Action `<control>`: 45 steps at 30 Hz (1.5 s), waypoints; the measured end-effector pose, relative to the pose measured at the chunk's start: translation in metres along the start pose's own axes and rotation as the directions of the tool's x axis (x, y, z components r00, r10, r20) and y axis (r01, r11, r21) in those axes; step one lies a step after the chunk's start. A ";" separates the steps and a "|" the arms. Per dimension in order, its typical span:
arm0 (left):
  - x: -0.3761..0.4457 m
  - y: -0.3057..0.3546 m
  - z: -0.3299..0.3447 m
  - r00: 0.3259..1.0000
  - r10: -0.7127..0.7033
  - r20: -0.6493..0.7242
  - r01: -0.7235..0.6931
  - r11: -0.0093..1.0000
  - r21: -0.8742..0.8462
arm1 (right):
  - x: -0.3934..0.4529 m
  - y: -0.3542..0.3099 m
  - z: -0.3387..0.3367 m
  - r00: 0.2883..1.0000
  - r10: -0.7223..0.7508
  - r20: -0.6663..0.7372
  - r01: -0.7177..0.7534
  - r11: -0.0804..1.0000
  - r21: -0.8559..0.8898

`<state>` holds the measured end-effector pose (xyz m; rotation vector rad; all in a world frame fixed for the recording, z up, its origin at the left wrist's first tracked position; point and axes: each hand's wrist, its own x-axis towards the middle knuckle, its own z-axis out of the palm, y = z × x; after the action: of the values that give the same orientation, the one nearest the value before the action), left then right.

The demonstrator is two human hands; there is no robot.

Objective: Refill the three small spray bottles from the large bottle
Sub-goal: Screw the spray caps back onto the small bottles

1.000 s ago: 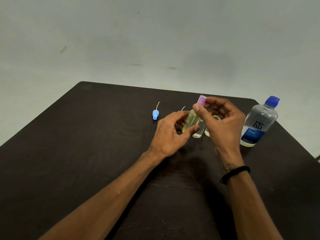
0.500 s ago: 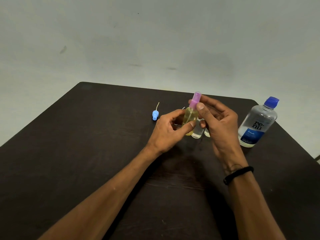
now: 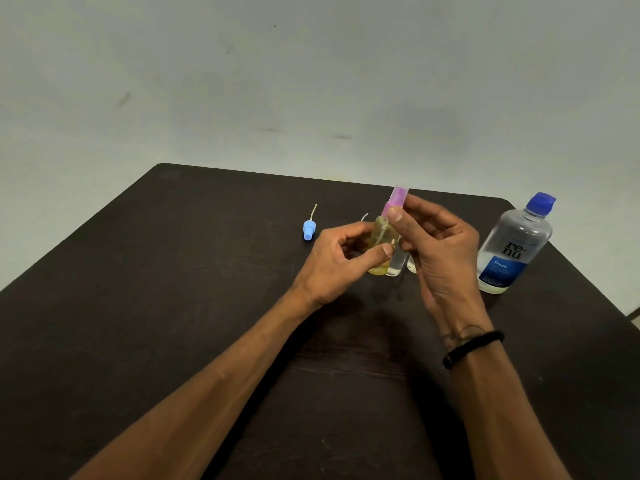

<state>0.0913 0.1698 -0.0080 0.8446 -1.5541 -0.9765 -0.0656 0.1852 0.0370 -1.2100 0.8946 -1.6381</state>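
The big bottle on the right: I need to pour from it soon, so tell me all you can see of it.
The large bottle is clear plastic with a blue flip cap, shut, and a blue and white "renu fresh" label. It looks mostly full of clear liquid. It stands upright near the dark table's right edge, beside the right hand. Nothing touches it.

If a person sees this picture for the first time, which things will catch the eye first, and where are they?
At the table's centre, both hands meet on a small yellow bottle: the left hand holds its body, the right hand pinches its pink sprayer. At the right stands the large bottle with a blue cap, closed. A loose blue sprayer lies on the dark table, left of the hands.
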 end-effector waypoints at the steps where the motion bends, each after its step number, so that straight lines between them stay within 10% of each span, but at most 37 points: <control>1: -0.001 0.000 0.001 1.000 -0.004 -0.002 0.004 1.000 0.003 | 0.000 0.000 0.000 1.000 0.000 -0.007 0.000 1.000 -0.003; 34: -0.003 0.005 0.002 1.000 -0.010 0.007 0.011 0.999 -0.053 | 0.000 0.003 0.000 0.997 0.075 -0.035 -0.072 0.994 0.084; 45: -0.003 0.011 -0.014 0.942 -0.185 0.281 0.296 0.852 -0.432 | 0.000 0.000 -0.004 0.977 0.141 0.157 -0.162 0.979 0.125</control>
<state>0.1059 0.1748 0.0017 0.6010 -1.3260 -1.6100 -0.0693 0.1857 0.0363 -1.1234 0.7500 -1.4441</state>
